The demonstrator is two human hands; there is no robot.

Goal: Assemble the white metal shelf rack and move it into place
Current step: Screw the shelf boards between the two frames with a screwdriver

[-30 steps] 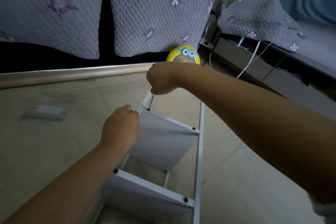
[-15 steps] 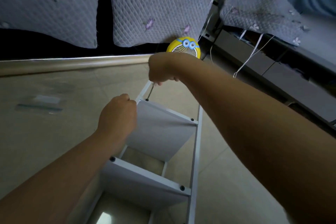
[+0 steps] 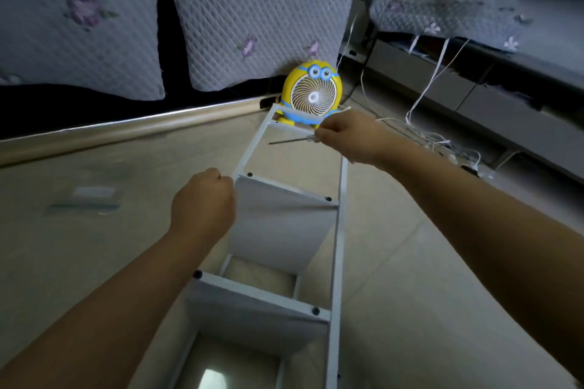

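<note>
Head view: we see both hands over the white shelf rack, which lies on the floor.
The rack runs lengthwise away from us, and its far end sits just in front of a yellow cartoon fan. Two shelf panels sit between the side rails, with black screws at their corners. The left hand is at the left rail beside the farther panel, fingers curled tight. It seems to grip the rail, but the hand hides the contact. The right hand pinches a screwdriver in curled fingers, its shaft about level and pointing left over the open far section, the tip clear of the frame. Quilted floral cushions hang behind. A blurred clear packet lies on the floor to the left, and white cables lie on the right.
</note>
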